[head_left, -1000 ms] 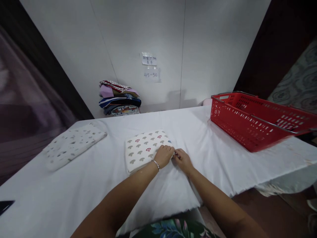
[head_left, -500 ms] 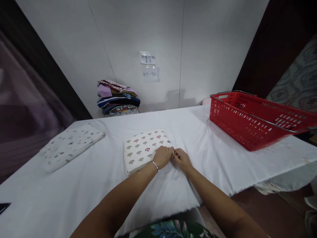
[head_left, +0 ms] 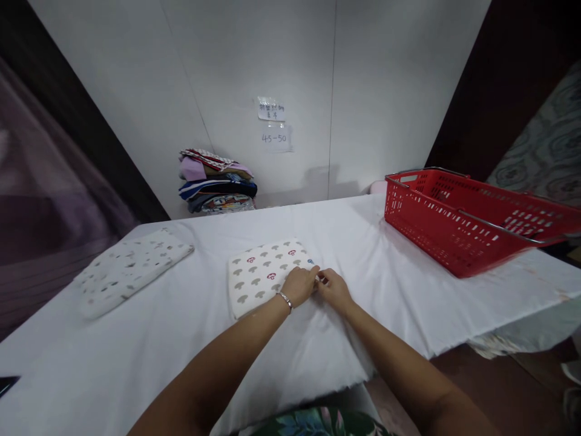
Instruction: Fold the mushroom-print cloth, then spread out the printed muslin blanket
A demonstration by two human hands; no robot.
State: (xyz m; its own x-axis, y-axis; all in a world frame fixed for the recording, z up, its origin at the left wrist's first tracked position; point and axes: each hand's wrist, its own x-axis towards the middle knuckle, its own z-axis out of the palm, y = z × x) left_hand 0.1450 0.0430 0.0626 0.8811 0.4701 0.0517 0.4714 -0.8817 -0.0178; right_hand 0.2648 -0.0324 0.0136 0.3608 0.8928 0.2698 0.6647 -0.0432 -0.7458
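Head view: a flat, cream mushroom-print pillow (head_left: pixel 256 280), dotted with grey mushrooms and a few red ones, lies in the middle of the white-sheeted counter (head_left: pixel 385 284), nearer its front edge. The left hand (head_left: pixel 299 284), a bracelet (head_left: pixel 285 299) on its wrist, rests curled on the pillow's near right corner. The right hand (head_left: pixel 333 289) lies just beside it on the sheet, fingertips touching the left's at that corner. Whether either grip is clamped on the fabric I cannot tell; the fingers hide it. A speckled pillow (head_left: pixel 131 270) lies toward the left edge, a red basket (head_left: pixel 458 225) at the right edge, and stacked folded fabrics (head_left: pixel 218 181) at the back edge.
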